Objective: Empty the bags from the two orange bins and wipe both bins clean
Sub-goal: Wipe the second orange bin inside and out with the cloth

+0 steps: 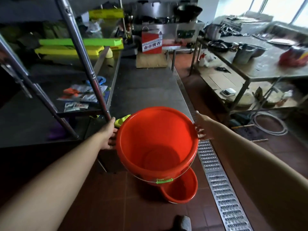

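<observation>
In the head view, the big orange bin (156, 140) is in the lower centre of the frame, held up in the air with its mouth toward the camera. It shows no bag inside. The left hand (110, 137) holds the rim on the left side, its fingers curled under the edge. The right hand (202, 127) is at the rim on the right side; its fingers touch the edge, but I cannot tell if they really close around it.

The second orange bin (180, 188) stands on the red tiled floor (103, 205) just below the first one, partly hidden by it, also without a bag.

I think the main risk is a slip on the right side: if that hand only presses, the bin can tip and fall on the lower bin. The wire handle with its green grip (164, 180) hangs loose and could catch on the lower rim. The floor drain grate (221, 189) in the lower right, and the shoe (183, 222) close to the bins, can cause a stumble.
</observation>
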{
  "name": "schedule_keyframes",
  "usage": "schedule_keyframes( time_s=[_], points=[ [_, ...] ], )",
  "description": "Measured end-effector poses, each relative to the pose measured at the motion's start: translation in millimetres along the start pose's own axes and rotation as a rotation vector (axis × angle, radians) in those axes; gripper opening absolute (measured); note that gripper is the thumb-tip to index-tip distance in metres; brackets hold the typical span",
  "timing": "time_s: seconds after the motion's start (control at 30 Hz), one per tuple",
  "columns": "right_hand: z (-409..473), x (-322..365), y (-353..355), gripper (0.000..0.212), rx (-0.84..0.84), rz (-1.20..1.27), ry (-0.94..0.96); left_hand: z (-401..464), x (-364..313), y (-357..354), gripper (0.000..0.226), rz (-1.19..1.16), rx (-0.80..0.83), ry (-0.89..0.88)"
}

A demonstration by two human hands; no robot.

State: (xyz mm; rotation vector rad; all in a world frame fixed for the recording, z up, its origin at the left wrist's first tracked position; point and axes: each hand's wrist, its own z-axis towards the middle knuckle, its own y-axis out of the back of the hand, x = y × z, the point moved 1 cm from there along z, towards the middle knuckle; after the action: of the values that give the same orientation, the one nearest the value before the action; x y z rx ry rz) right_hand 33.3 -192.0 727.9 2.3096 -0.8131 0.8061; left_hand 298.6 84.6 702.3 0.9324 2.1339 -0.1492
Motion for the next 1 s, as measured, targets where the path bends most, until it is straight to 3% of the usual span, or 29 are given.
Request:
schedule_keyframes(
  time_s=[0.07, 0.2, 0.27, 0.47, 0.77, 1.0],
  points=[
    [7, 22, 18, 0.066, 0.003, -0.045, 0.034, 4, -31, -13, 0.074, 0.006, 0.0, -0.02],
    [29, 67, 51, 0.027, 0.031, -0.215, 0.087, 23, -88, -43, 0.07, 0.021, -0.029, -0.037],
    [44, 85, 65, 0.02, 0.033, -0.26, 0.09, 33, -112, -59, 0.075, 0.04, -0.033, -0.031],
    [98, 133, 93, 0.025, 0.007, -0.28, 0.131, 60, -160, -98, 0.079, 0.044, -0.061, -0.024],
    [174, 172, 81, 0.03, -0.193, -0.253, 0.231, 119, -186, -117, 0.066, -0.09, -0.094, -0.116],
    [203, 187, 72, 0.029, -0.354, -0.272, 0.22, 156, -210, -118, 0.057, -0.044, -0.088, -0.234]
  ],
)
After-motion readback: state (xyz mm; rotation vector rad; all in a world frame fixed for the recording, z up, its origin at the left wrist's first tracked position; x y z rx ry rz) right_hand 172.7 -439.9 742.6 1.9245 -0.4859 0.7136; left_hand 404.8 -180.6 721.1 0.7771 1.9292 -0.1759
